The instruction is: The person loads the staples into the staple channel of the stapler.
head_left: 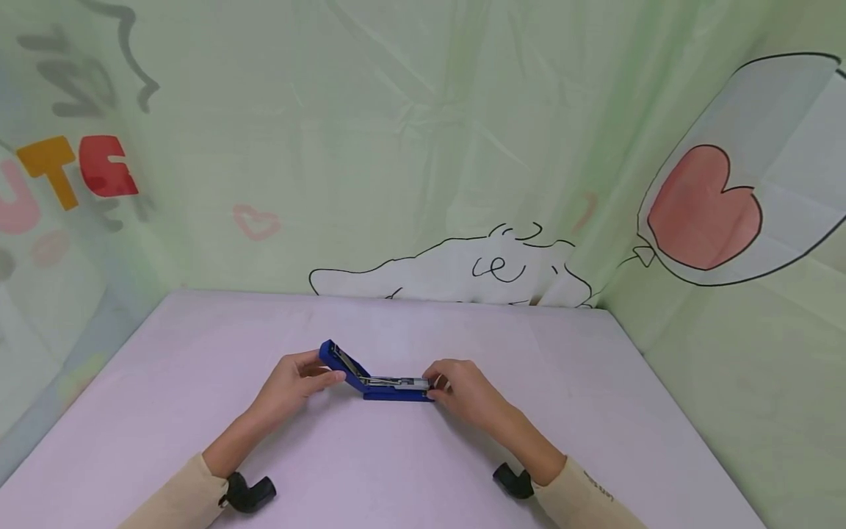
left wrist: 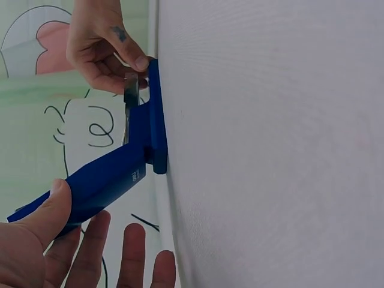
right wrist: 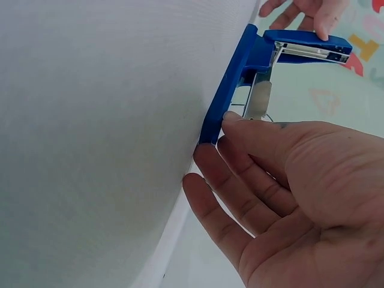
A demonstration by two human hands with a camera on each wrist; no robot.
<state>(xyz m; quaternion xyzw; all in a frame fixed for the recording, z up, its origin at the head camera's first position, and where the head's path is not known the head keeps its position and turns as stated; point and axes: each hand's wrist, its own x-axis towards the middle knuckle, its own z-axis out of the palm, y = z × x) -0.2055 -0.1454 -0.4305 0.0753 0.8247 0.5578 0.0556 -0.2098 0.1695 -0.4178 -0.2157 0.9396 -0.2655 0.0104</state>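
A blue stapler (head_left: pixel 395 394) lies on the table with its top cover swung far back to the left. In the left wrist view, the cover of the stapler (left wrist: pixel 108 183) is pinched between the thumb and fingers of my left hand (head_left: pixel 288 386); the other fingers are spread. My right hand (head_left: pixel 468 393) holds the base's right end, thumb on top and fingers beneath, in the right wrist view. The bare metal staple magazine (right wrist: pixel 259 96) rises above the base. Whether staples lie inside cannot be told. My right fingertips partly hide the magazine's front end in the head view.
The white table (head_left: pixel 370 470) ends at a pale green curtain (head_left: pixel 383 147) behind and on both sides. Black wrist cameras stick out from both cuffs, the left camera (head_left: pixel 251 494) and the right camera (head_left: pixel 512 481), low over the table.
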